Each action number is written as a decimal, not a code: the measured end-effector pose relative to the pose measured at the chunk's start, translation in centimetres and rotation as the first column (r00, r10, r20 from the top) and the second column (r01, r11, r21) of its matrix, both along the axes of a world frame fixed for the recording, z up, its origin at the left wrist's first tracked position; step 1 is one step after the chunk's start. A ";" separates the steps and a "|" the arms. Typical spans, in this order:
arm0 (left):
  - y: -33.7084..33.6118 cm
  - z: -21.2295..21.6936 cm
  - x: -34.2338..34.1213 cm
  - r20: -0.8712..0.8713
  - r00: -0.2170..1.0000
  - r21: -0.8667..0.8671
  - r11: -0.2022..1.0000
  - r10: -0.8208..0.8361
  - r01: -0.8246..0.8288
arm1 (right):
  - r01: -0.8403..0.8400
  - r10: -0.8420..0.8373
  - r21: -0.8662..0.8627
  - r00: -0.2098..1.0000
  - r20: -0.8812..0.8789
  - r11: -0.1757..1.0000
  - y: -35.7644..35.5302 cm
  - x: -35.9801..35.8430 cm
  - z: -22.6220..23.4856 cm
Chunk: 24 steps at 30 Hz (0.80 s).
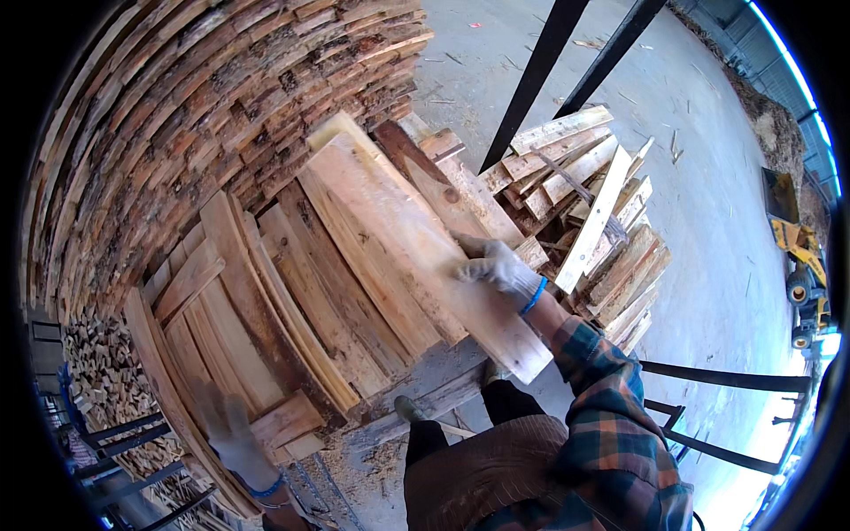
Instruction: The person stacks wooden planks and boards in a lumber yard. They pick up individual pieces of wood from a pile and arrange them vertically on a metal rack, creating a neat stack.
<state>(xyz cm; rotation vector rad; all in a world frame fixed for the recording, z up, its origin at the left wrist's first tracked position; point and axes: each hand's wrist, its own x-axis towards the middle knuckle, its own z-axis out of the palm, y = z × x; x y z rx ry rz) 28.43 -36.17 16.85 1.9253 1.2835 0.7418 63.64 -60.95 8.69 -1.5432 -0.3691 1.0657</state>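
Observation:
My right hand (496, 265), in a grey glove with a blue cuff, rests on a long pale wooden plank (416, 239) that lies on top of a stack of boards (292, 310). Its fingers curl over the plank's right edge. My left hand (232, 434), also gloved and blurred, sits low at the near left edge of the same stack, fingers spread, touching the ends of the boards (283, 425). Nothing is seen gripped in it.
A tall wall of stacked planks (195, 97) rises at the upper left. A loose pile of short boards (584, 212) lies to the right, with black metal bars (540, 71) behind it. Concrete floor (708, 177) spreads right; a yellow machine (801, 265) stands far right.

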 end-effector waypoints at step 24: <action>-8.9 -26.5 21.8 -0.805 0.590 0.412 0.776 0.064 0.478 | 0.253 0.491 -0.706 0.565 0.663 0.661 3.2 15.1 -12.1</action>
